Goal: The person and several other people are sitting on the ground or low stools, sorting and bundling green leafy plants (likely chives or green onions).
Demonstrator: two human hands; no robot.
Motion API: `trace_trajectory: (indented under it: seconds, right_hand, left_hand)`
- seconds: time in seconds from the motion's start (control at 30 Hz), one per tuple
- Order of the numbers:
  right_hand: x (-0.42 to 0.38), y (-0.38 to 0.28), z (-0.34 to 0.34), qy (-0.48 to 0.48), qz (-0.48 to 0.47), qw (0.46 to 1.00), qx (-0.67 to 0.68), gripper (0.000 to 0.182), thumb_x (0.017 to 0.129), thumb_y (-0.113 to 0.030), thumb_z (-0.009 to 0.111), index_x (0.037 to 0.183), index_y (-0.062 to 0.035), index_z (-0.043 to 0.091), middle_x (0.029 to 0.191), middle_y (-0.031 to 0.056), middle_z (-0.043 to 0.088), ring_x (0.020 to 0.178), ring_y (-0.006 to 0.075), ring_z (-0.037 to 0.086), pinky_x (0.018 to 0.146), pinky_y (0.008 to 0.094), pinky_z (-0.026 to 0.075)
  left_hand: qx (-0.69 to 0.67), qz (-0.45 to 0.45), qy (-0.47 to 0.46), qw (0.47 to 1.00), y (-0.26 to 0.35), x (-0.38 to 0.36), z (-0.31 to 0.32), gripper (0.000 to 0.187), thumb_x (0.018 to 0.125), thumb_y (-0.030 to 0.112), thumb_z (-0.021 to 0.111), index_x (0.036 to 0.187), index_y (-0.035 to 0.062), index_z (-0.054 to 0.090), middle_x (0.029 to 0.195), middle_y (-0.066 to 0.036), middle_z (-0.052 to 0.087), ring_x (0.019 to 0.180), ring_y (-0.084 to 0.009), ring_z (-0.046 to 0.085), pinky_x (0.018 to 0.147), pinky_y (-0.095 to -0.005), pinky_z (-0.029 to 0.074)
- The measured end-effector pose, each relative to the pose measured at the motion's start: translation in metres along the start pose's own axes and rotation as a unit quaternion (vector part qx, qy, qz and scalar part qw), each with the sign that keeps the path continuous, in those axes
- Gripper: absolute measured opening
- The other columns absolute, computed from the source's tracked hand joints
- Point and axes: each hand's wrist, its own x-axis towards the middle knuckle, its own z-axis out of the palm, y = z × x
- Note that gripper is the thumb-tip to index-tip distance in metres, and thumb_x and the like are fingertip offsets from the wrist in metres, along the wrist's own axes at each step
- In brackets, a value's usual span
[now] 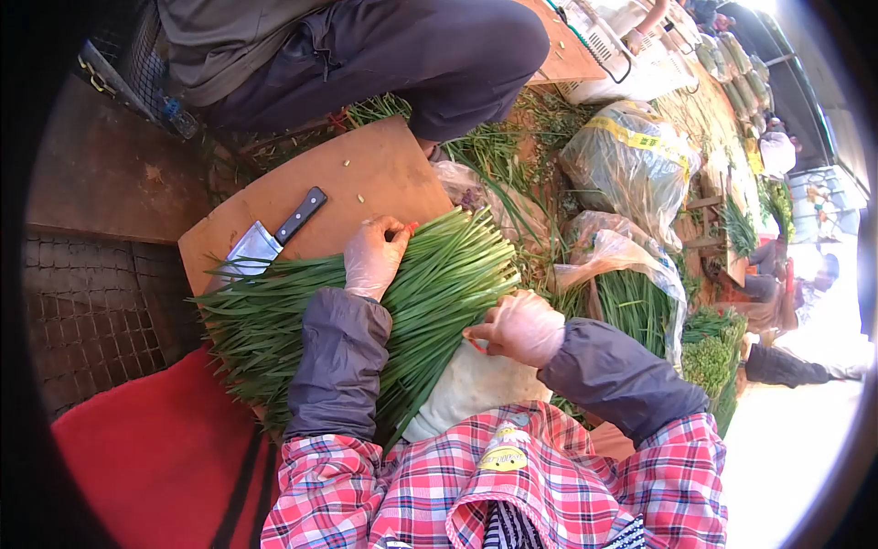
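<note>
A broad pile of long green stalks (425,284) lies across a brown board (366,169), pale ends toward the upper right. My left hand (373,254), in a thin clear glove, rests on the pile's upper side, thumb and fingers pinched at something small and red. By the pale ends on the near side is my right hand (521,328), also gloved, fingers closed on a thin reddish band. A knife with a black handle (300,216) lies on the board, its blade tip partly under the leaves.
Beyond the board sits another person in dark trousers (393,55). Filled plastic bags (631,156) and loose greens stand at the right. A red cloth (165,448) is at lower left, beside wire mesh (91,320). More people are farther right.
</note>
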Motion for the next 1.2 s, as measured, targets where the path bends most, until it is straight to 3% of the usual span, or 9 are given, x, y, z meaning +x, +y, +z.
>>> trace_trajectory:
  seconds: [0.17,0.3,0.43,0.63,0.8,1.0,1.1,1.17,1.2]
  right_hand:
    - [0.014,-0.009,-0.01,-0.12,0.048,0.992,-0.004,0.019,0.078,-0.03,0.055,0.093,-0.0254,0.066,0.083,0.0027,0.062,0.079,0.0243,0.061,0.06,0.0407,0.05]
    - [0.004,-0.003,-0.002,0.014,-0.01,0.999,0.03,0.016,0.071,-0.022,0.057,0.084,-0.0188,0.066,0.082,0.0046,0.062,0.079,0.0259,0.062,0.061,0.0402,0.051]
    - [-0.006,-0.009,-0.006,0.087,-0.012,0.995,0.035,0.017,0.077,-0.02,0.053,0.09,-0.0189,0.064,0.086,0.0024,0.06,0.08,0.0229,0.061,0.064,0.0361,0.05]
    - [-0.002,-0.018,0.023,0.312,0.001,0.934,0.175,0.012,0.075,-0.015,0.06,0.085,-0.0104,0.064,0.085,0.0057,0.062,0.076,0.0257,0.061,0.062,0.0361,0.049]
    - [0.007,-0.027,0.011,0.276,0.022,0.933,0.23,0.011,0.074,-0.012,0.059,0.085,-0.0121,0.061,0.078,0.0043,0.062,0.07,0.0244,0.061,0.058,0.0343,0.048]
    - [0.03,-0.034,-0.02,0.233,0.009,0.96,0.154,0.015,0.072,-0.012,0.056,0.086,-0.0139,0.06,0.076,0.0051,0.063,0.069,0.026,0.063,0.059,0.037,0.049]
    - [0.057,-0.032,-0.029,0.291,0.034,0.939,0.182,0.008,0.073,-0.013,0.057,0.079,-0.0118,0.062,0.063,0.0084,0.059,0.06,0.0288,0.06,0.055,0.0377,0.047]
    - [0.074,-0.022,-0.027,0.291,0.073,0.922,0.243,0.009,0.075,-0.015,0.057,0.078,-0.0091,0.063,0.065,0.0117,0.061,0.062,0.0294,0.06,0.057,0.0377,0.048]
    - [0.083,-0.017,-0.028,0.307,0.084,0.91,0.265,0.014,0.078,-0.017,0.058,0.081,-0.0047,0.063,0.064,0.0129,0.061,0.057,0.0253,0.061,0.055,0.0348,0.048]
  left_hand:
    - [0.024,0.002,0.006,1.0,0.001,-0.001,0.0,0.018,0.074,0.023,0.066,0.071,0.0054,0.061,0.07,-0.012,0.059,0.069,-0.029,0.057,0.06,-0.0386,0.043]
    - [0.018,0.012,0.021,1.0,0.003,0.0,0.002,0.018,0.073,0.021,0.067,0.069,0.0055,0.061,0.066,-0.012,0.058,0.065,-0.0287,0.057,0.058,-0.0385,0.043]
    - [0.018,0.022,0.014,0.999,-0.003,0.003,0.004,0.017,0.073,0.02,0.067,0.069,0.005,0.061,0.068,-0.011,0.059,0.067,-0.0281,0.057,0.06,-0.0384,0.043]
    - [0.034,0.025,0.042,0.998,0.002,-0.001,0.002,0.02,0.074,0.023,0.067,0.072,0.0052,0.06,0.07,-0.011,0.059,0.069,-0.0298,0.057,0.06,-0.0399,0.043]
    - [0.044,0.025,0.028,0.998,0.0,-0.002,0.003,0.019,0.076,0.023,0.065,0.073,0.006,0.059,0.072,-0.012,0.059,0.07,-0.0309,0.057,0.06,-0.0405,0.043]
    - [0.076,0.026,0.03,0.996,0.004,-0.002,0.002,0.016,0.077,0.021,0.061,0.074,0.006,0.058,0.075,-0.013,0.059,0.072,-0.0326,0.057,0.062,-0.0421,0.044]
    - [0.082,0.029,0.036,0.996,0.002,-0.002,0.003,0.016,0.077,0.022,0.061,0.075,0.006,0.059,0.074,-0.014,0.059,0.072,-0.0332,0.057,0.061,-0.0424,0.044]
    - [0.09,0.024,0.045,0.995,-0.002,-0.004,0.006,0.019,0.077,0.025,0.063,0.076,0.0063,0.06,0.072,-0.015,0.058,0.069,-0.0334,0.057,0.059,-0.0421,0.043]
    - [0.086,0.031,0.053,0.994,-0.004,-0.005,0.008,0.019,0.077,0.025,0.063,0.076,0.0063,0.061,0.072,-0.015,0.058,0.068,-0.0334,0.057,0.058,-0.0422,0.043]
